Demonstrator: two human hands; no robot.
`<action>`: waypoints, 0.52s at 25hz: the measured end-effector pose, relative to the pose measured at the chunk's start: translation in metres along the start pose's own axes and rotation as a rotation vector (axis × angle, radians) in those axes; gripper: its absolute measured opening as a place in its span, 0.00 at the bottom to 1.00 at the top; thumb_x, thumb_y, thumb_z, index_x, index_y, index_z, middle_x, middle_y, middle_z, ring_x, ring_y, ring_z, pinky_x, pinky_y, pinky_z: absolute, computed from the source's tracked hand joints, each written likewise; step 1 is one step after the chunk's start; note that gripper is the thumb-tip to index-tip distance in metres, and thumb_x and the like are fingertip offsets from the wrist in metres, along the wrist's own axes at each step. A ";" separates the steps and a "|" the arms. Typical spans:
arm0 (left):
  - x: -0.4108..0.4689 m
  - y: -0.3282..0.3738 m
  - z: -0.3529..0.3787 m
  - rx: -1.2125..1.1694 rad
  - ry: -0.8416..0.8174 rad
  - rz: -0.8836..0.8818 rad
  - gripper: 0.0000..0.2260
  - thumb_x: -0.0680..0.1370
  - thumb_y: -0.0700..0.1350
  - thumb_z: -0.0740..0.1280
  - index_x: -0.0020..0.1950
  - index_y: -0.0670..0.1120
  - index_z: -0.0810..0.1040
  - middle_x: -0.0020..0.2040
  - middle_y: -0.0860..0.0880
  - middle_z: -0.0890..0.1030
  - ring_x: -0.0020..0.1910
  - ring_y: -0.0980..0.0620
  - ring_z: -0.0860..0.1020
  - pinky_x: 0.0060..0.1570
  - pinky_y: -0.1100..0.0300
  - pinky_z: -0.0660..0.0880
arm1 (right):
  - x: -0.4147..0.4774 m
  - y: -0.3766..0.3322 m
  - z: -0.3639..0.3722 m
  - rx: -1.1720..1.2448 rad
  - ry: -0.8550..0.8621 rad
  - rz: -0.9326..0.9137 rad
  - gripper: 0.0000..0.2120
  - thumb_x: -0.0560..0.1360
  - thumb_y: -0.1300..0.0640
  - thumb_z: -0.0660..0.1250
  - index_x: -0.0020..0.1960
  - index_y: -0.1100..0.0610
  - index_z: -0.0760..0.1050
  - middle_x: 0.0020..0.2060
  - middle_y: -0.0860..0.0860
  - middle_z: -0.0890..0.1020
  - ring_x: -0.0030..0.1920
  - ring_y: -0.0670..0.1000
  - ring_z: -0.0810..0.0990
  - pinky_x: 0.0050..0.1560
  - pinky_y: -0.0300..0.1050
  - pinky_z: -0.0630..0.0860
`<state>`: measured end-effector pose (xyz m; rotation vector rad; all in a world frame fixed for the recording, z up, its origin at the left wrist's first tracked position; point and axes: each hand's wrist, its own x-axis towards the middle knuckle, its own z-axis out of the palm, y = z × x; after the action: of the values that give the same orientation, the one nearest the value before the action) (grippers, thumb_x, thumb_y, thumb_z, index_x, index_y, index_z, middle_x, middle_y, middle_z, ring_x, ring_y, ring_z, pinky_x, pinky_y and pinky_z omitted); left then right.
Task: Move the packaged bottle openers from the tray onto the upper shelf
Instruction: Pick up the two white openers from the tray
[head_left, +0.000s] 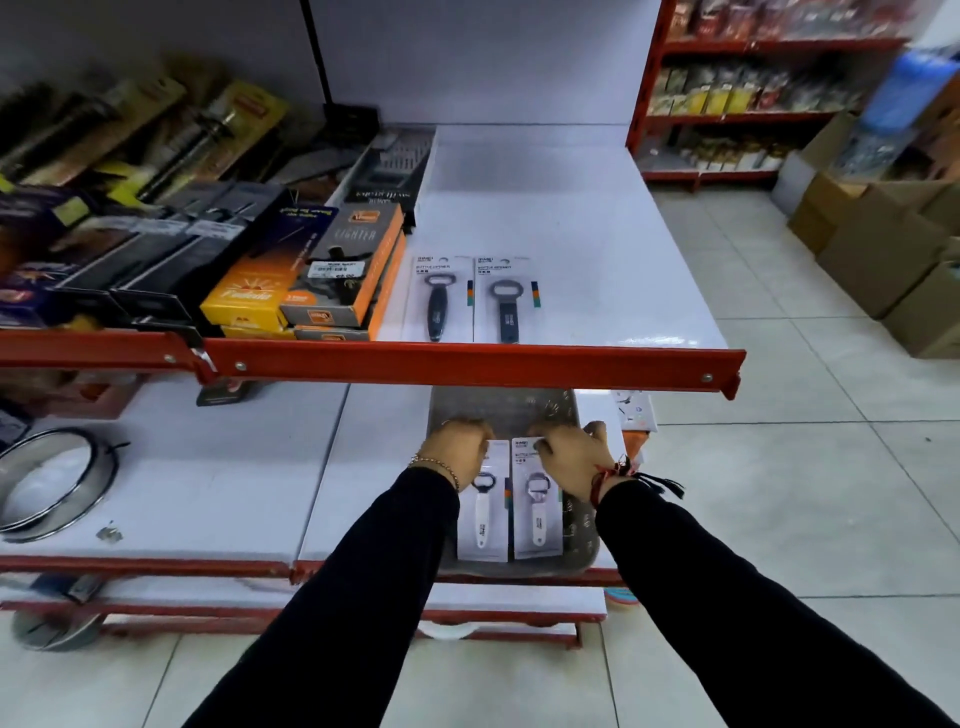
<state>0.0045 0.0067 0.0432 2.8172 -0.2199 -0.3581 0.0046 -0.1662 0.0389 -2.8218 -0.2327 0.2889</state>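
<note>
Two packaged bottle openers with dark handles lie side by side on the white upper shelf (571, 249), the left one (439, 299) and the right one (506, 301). Below, a grey tray (582, 530) sits on the lower shelf. It holds two white-handled packaged openers, one on the left (483, 519) and one on the right (537, 514). My left hand (454, 449) grips the top of the left pack. My right hand (569, 454) grips the top of the right pack. Both packs still rest in the tray.
Boxed lighters (343, 270) and other kitchen goods fill the upper shelf's left part. The red shelf lip (467, 366) overhangs the tray's far end. A metal ring (52, 483) lies on the lower shelf at left. Cardboard boxes (883, 249) stand on the floor at right.
</note>
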 end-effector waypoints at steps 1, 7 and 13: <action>-0.011 0.003 -0.008 -0.016 0.017 0.001 0.13 0.82 0.41 0.58 0.62 0.44 0.78 0.59 0.41 0.83 0.57 0.42 0.81 0.60 0.53 0.77 | -0.011 -0.003 -0.007 0.011 0.054 -0.019 0.17 0.79 0.58 0.55 0.64 0.49 0.75 0.60 0.53 0.82 0.61 0.56 0.79 0.64 0.54 0.62; -0.071 0.016 -0.047 -0.117 0.188 0.041 0.12 0.82 0.41 0.58 0.61 0.46 0.78 0.58 0.44 0.82 0.57 0.45 0.79 0.57 0.54 0.77 | -0.067 -0.016 -0.046 0.089 0.159 -0.099 0.16 0.79 0.60 0.54 0.63 0.52 0.73 0.58 0.57 0.81 0.56 0.61 0.80 0.50 0.53 0.80; -0.126 0.033 -0.096 -0.143 0.271 0.119 0.11 0.81 0.41 0.60 0.60 0.46 0.78 0.56 0.46 0.83 0.57 0.46 0.79 0.58 0.53 0.77 | -0.130 -0.034 -0.096 0.021 0.264 -0.178 0.15 0.81 0.61 0.54 0.63 0.54 0.72 0.61 0.53 0.78 0.58 0.59 0.78 0.48 0.52 0.78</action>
<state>-0.0939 0.0244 0.1701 2.6587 -0.2877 0.0342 -0.1041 -0.1845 0.1620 -2.7557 -0.4148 -0.1196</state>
